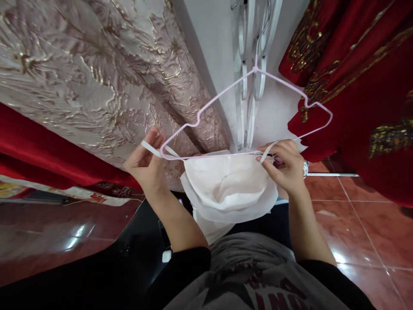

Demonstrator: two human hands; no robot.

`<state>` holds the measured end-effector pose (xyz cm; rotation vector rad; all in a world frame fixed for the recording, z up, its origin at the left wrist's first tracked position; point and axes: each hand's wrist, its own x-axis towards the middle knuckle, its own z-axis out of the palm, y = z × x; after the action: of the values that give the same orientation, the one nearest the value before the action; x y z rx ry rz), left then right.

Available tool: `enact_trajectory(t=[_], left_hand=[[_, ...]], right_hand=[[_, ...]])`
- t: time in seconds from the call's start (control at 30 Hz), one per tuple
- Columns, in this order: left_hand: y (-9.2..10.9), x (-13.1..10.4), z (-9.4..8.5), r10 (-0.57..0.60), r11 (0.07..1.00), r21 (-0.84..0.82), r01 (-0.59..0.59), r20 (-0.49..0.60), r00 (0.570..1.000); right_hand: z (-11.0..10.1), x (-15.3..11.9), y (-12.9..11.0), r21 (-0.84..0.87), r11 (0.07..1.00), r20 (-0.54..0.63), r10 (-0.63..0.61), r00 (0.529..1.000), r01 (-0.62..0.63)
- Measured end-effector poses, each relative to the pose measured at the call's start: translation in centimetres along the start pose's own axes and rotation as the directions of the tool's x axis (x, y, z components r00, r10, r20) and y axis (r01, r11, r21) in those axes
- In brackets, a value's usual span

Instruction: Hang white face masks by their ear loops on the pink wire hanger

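Note:
A pink clothes hanger (222, 91) hangs by its metal hook in front of me, its lower bar level with both hands. A white garment (226, 181) with thin straps hangs just below that bar. My left hand (148, 155) has its fingers hooked in one white strap (151, 148), which loops round the hanger's left corner. At the right part of the bar, my right hand (285, 161) is closed, thumb and fingers pinching the other strap (268, 151). The right end of the hanger rises free of any strap above this hand.
White hangers (247, 99) hang in a row behind the pink one. A pale floral curtain-like fabric (112, 64) fills the left, and red cloth with gold trim (355, 82) hangs at right. A black glossy surface (138, 245) is at lower left, above red tiles (355, 224).

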<state>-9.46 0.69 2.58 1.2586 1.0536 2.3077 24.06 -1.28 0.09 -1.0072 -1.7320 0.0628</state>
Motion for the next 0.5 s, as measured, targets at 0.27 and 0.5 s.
enact_trajectory(t=[0.27,0.5], left_hand=[[0.8,0.7,2.9,-0.052,0.996,0.083,0.029,0.301,0.952],[3.4,3.2,6.6,-0.122,0.964,0.266,-0.026,0.523,0.843]], right_hand=[[0.7,0.2,0.2,-0.005,1.000,0.069,0.004,0.998,-0.004],[2.1,0.3,-0.6,0.001,1.000,0.046,0.028,0.999,-0.028]])
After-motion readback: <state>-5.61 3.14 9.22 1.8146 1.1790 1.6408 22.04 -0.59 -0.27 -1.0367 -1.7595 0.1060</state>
